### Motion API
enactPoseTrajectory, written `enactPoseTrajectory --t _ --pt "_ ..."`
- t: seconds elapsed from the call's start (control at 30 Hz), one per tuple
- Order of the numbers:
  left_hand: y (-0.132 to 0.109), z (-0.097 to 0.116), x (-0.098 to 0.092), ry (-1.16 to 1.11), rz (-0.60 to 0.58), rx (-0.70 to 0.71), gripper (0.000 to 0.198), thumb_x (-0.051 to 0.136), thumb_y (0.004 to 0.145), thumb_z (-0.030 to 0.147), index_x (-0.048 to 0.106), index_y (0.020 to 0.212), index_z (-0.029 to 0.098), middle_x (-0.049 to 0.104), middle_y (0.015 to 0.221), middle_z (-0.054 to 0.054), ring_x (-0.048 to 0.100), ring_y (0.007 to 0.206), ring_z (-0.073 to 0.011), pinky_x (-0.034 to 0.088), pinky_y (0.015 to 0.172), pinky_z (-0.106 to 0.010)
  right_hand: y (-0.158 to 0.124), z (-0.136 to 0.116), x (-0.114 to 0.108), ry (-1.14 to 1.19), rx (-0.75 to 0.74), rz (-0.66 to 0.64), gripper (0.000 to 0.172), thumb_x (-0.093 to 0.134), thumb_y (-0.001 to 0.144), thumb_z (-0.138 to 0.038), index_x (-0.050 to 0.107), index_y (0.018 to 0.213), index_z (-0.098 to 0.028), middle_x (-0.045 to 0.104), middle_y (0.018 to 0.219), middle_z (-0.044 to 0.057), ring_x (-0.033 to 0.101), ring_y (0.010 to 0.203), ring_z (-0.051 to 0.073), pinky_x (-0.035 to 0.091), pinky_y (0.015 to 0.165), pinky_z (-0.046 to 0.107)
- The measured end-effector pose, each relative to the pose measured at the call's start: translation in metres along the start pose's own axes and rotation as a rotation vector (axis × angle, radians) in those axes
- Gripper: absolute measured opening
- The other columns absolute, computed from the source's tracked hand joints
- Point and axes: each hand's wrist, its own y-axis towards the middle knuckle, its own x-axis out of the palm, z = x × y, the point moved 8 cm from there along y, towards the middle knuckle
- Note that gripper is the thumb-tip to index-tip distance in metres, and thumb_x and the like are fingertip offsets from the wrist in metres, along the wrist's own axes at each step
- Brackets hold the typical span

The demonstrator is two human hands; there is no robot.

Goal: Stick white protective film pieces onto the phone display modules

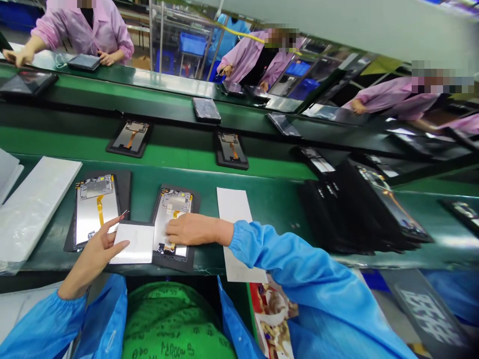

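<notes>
Along the near edge of a green conveyor belt (262, 219), two bare hands over a pair of black trays. Nearest the right hand, a black tray (175, 262) bearing a tablet panel (172, 214), its metal back crossed by an orange flex cable (174, 215). Right hand (194, 230) open, palm down, flat on that panel, no object closed in the fingers. Left hand (92, 257) half curled, thumb over a white rectangular sheet (131, 244) that overlaps the panel's left edge. Just past the left forefinger, a thin pointed tool with a red tip (123, 214), the hold on it impossible to tell. Farther left, a second tablet panel (95, 214) in its own black tray, beside white foam sheets (33, 209). Under the right forearm, a long white paper strip (232, 209). Blue sleeves (299, 269) on both arms. Below the belt, green fabric with handwritten marks (168, 319) and a printed food packet (273, 314). To the right, a stack of black trays (337, 219). Across the belt, more trays and co-workers in pink smocks (86, 30), their hands on other panels, with a blue bin (192, 44) behind.
</notes>
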Motion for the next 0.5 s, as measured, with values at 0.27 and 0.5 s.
enactPoseTrajectory --t 0.27,0.5 --pt "0.017 0.003 0.039 0.022 -0.086 0.017 0.099 0.083 0.073 0.042 0.027 0.152 0.018 0.078 0.097 -0.008 0.075 0.088 -0.0266 0.060 0.080 -0.040 -0.035 0.059 -0.020 0.252 0.573 0.427 0.014 0.044 0.101 -0.018 0.058 0.099 -0.018 0.067 0.099 0.007 0.061 0.090 0.016 0.049 0.077 0.029" --pt "0.045 0.007 0.089 0.133 -0.152 0.034 0.088 0.079 0.075 0.038 0.032 0.146 0.016 0.076 0.091 -0.006 0.074 0.080 -0.0242 0.058 0.071 -0.035 -0.071 0.059 -0.013 0.589 0.968 0.712 0.007 0.052 0.098 -0.020 0.059 0.099 -0.020 0.066 0.096 0.004 0.061 0.071 0.012 0.050 0.067 0.025"
